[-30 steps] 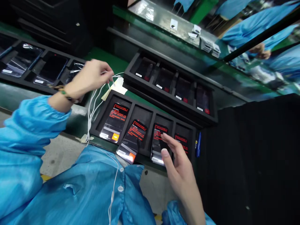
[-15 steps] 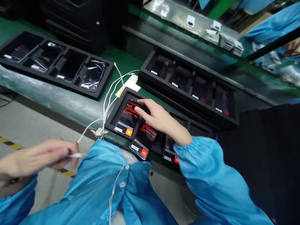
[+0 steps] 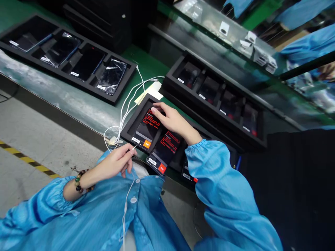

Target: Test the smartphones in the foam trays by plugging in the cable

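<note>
My left hand (image 3: 117,162) pinches the plug end of a white cable (image 3: 125,205) close to the bottom edge of a phone (image 3: 146,129) that shows red text and an orange button. That phone lies in the left compartment of the black foam tray (image 3: 127,130). My right hand (image 3: 171,120) rests at the same phone's upper end, thumb on its screen and fingers around the top edge. Beside it a second lit phone (image 3: 163,150) sits tilted over the tray's front edge. A third phone (image 3: 186,170) is partly hidden by my right sleeve.
A foam tray with several wrapped phones (image 3: 115,99) lies at the left. Behind my right hand stands another stacked tray of phones (image 3: 167,82). White cables (image 3: 123,111) and yellow paper (image 3: 149,92) lie between them. Small white parts (image 3: 224,28) sit on the back shelf.
My left hand has moved right and up with the cable end, from beside the bench to the phone's lower edge. My right hand stays at the phone's top. The whole view has shifted slightly.
</note>
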Demonstrator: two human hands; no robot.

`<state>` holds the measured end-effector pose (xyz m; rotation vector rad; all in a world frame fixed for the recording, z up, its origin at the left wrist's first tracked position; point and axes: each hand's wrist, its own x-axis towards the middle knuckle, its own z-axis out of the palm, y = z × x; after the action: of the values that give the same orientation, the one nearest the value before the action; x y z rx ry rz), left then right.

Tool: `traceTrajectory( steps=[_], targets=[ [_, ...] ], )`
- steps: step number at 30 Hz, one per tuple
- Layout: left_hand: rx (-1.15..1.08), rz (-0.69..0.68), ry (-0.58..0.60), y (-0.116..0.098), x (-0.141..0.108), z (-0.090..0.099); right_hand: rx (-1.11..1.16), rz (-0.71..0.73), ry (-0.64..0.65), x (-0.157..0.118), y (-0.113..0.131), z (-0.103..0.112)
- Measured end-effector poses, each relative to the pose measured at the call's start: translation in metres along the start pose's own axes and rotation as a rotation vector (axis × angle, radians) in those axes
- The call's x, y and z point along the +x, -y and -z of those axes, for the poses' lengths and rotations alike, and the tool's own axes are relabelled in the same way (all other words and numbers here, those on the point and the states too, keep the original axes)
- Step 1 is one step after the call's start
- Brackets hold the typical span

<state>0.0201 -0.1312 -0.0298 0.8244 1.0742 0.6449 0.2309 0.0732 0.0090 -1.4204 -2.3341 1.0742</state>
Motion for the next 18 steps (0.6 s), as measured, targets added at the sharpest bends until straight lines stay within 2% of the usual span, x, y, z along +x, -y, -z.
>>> traceTrajectory(
  steps=[5,12,18],
  targets=[
    [-0.038,-0.063,-0.075,0.0027,0.0004,-0.0033,0.010,-0.021,0.003,0.0032,0.0027,0.0026],
    [-0.161,-0.085,-0.177,0.0034,0.0059,-0.0069,0.019,-0.009,0.002,0.0038,0.0013,0.0045],
    [-0.411,-0.006,-0.214,-0.0040,0.0098,-0.0111,0.024,-0.045,-0.001,0.0039,0.0056,0.0067]
  ],
)
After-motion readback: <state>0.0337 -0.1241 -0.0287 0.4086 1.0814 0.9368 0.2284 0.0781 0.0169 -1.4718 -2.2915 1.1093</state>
